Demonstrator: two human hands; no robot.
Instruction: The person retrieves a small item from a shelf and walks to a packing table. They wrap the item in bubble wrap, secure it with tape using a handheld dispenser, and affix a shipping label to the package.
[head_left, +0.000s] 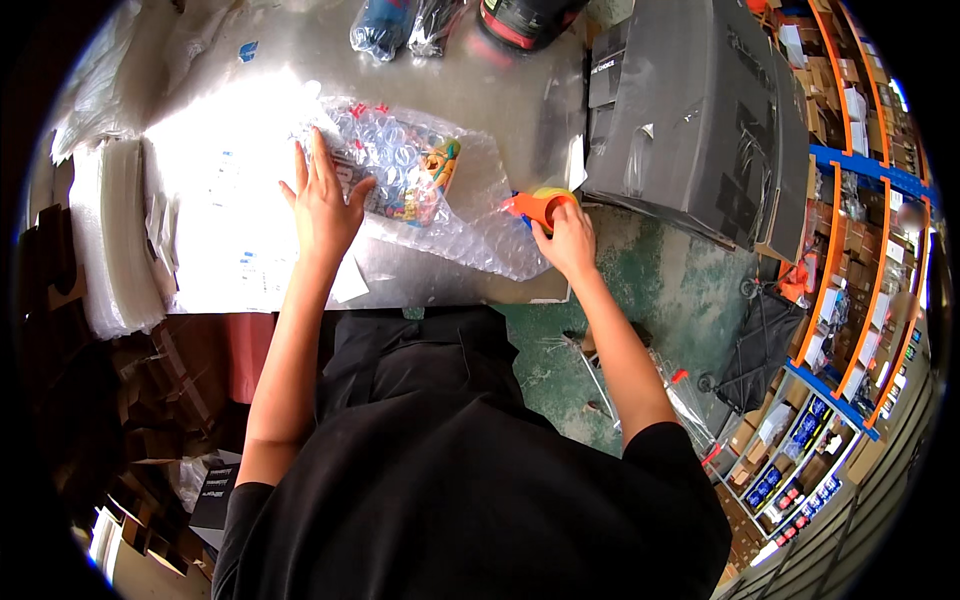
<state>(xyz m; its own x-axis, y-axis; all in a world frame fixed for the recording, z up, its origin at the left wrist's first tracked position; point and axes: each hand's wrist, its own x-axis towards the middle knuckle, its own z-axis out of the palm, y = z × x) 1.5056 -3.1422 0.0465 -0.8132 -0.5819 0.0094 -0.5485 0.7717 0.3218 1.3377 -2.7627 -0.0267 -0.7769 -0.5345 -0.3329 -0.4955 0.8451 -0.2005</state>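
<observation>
A colourful printed package (442, 163) lies on the metal tabletop, wrapped in clear bubble wrap (491, 236). My left hand (326, 206) rests over the left end of the wrap, fingers spread and palm down, gripping nothing. At the wrap's right end, my right hand (574, 240) is closed around an orange tape dispenser (536, 208) with a yellow roll behind it. The dispenser's front touches or nearly touches the wrap; the exact contact is hard to tell. Glare washes out the white printed sheets (232, 225) left of the package.
A large dark carton (667, 127) stands to the right. At the table's back are plastic-wrapped items (381, 30) and a black tub (525, 26). Stacked foam sheets (120, 232) line the left edge. Storage racks (840, 300) and a folded black cart (757, 345) are farther right.
</observation>
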